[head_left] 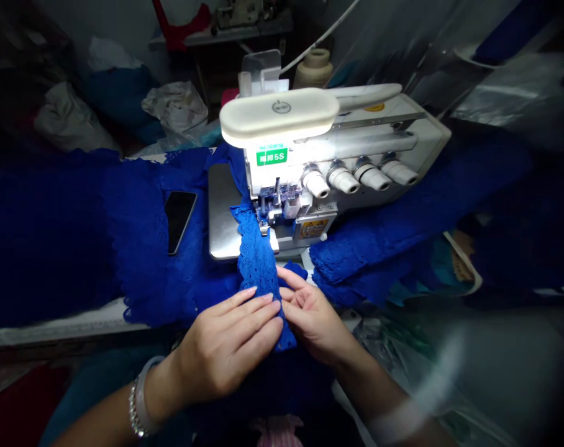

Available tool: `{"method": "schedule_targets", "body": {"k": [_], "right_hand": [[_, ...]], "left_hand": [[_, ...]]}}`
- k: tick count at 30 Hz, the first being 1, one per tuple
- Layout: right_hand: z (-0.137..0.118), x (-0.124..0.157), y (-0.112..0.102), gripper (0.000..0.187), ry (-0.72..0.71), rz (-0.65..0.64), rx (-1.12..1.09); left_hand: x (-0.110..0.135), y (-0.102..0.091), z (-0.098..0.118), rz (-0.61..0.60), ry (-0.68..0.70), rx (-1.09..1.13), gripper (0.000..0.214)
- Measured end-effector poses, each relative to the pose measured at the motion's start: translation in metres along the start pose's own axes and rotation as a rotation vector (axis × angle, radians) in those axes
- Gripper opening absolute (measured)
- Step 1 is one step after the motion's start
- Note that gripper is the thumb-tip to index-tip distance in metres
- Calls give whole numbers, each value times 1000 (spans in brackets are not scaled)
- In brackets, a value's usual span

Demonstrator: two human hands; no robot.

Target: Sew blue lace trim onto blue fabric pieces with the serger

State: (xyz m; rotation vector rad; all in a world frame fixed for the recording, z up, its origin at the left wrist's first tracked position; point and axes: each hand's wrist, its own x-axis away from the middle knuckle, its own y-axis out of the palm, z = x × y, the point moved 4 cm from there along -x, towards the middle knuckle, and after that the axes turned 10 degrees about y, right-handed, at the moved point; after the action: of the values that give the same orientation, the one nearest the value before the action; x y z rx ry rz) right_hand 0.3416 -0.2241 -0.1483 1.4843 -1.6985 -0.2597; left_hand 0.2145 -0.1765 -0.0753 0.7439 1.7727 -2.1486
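Observation:
A strip of blue scalloped lace fabric (258,257) runs from under the presser foot of a white overlock sewing machine (275,177) toward me. My left hand (228,338) lies across the strip's near part, its fingers stretched out flat on top. At the strip's right edge, my right hand (312,313) has its thumb and curled fingers closed on the fabric, with the index finger reaching forward along that edge. The strip's near end (286,340) shows between both hands. The machine's lamp (279,115) lights the needle area.
More blue lace fabric (137,242) spreads over the table's left side, with a dark phone (179,220) on it. Another blue fabric pile (375,242) sits right of the machine. A thread cone (313,68) stands behind. Bundled white cloth (177,107) lies at the back left.

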Motion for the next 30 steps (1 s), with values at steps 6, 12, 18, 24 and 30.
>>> {"method": "schedule_targets", "body": {"k": [6, 12, 18, 24, 30], "right_hand": [[-11, -1, 6, 53, 11, 17, 38], [-19, -3, 19, 37, -28, -76, 48], [-16, 0, 21, 37, -12, -110, 7], [-15, 2, 16, 35, -48, -73, 69], [-22, -1, -2, 30, -215, 140, 387]], "left_hand": [[-4, 2, -7, 27, -32, -8, 33], [-1, 1, -11, 31, -19, -40, 34], [-1, -3, -8, 37, -9, -49, 30], [-2, -2, -5, 30, -11, -55, 30], [-1, -3, -4, 38, -14, -59, 30]]}}
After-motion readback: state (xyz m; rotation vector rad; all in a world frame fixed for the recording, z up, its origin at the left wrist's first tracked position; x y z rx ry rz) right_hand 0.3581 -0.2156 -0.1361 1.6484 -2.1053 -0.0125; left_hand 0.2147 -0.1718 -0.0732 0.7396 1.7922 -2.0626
